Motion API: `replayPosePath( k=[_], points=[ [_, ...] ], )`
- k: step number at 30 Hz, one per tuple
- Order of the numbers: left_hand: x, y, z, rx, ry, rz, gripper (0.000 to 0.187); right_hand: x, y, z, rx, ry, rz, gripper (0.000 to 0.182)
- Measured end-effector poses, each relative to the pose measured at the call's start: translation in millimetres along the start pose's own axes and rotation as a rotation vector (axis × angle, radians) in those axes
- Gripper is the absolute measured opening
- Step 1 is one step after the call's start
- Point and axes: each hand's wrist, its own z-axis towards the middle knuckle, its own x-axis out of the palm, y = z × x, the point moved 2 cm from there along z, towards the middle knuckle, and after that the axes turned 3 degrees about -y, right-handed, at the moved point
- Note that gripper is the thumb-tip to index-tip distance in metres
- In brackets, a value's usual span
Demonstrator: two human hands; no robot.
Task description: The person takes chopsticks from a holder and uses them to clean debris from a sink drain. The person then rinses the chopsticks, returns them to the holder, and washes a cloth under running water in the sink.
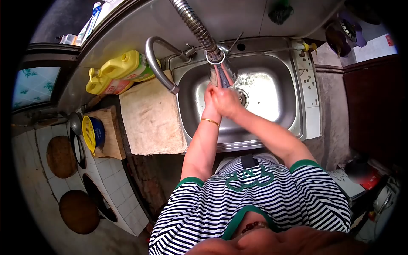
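Note:
My left hand (209, 94), with a gold bracelet (211, 122) at its wrist, meets my right hand (227, 101) over the sink. Both are closed and pressed together, the right one overlapping the left. Their fingers are partly hidden, and I cannot make out what lies between them. Just above hangs the shiny head of the faucet (222, 70) on its spring hose (193, 19); pinkish streaks show on its surface. Below the hands is the steel sink (293, 97) with a round drain (242, 98).
A curved metal spout (153, 53) arches over the sink's left edge. Yellow jugs (123, 66) stand behind a beige cloth (148, 117). Farther left are a yellow basket (88, 134) and a wooden board (112, 136). A yellow-handled tap (309, 46) sits at the right.

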Motion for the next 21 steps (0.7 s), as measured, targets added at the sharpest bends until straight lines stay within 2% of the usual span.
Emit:
replayPosePath(
  k=[1,3,6,7,9,10,12,13,15,16,18,19,20,21],
  points=[
    [13,-2,-9,-0.017,0.090,-0.027,0.039,-1,4,-3,-0.026,-0.008,-0.013,0.053],
    [36,1,-18,0.092,-0.445,0.299,0.040,7,-18,3,0.100,-0.013,0.061,0.050],
    [96,17,-20,0.027,-0.524,0.048,0.030,-10,-53,42,0.309,0.040,0.047,0.026],
    [90,18,-17,0.081,-0.553,0.082,0.030,-9,-49,40,0.304,-0.011,0.083,0.027],
    [56,5,-7,0.036,-0.302,0.035,0.034,-11,-30,21,0.242,-0.095,0.168,0.029],
    [37,0,-5,0.010,-0.178,0.008,0.036,-14,-9,15,0.136,-0.120,0.158,0.038],
    [30,-1,-5,0.016,-0.106,-0.011,0.038,-21,32,2,-0.075,-0.172,0.130,0.067],
    [34,-1,-6,0.043,-0.157,0.001,0.037,-2,9,1,-0.023,-0.107,0.014,0.048],
    [13,4,4,0.179,-0.316,0.340,0.036,22,-47,16,0.062,-0.030,-0.055,0.033],
    [37,9,-1,0.153,-0.400,0.259,0.037,18,-69,32,0.093,-0.022,-0.012,0.032],
    [108,14,-19,0.099,-0.562,0.094,0.038,-6,-66,51,0.312,0.016,0.114,0.036],
    [93,12,-12,0.077,-0.529,0.111,0.040,-16,-44,48,0.333,0.031,0.078,0.039],
    [53,7,0,0.055,-0.360,0.129,0.040,-12,-34,36,0.326,0.040,0.069,0.041],
    [-1,1,14,0.031,-0.187,0.144,0.039,4,-31,20,0.223,-0.005,0.014,0.043]
  ],
)
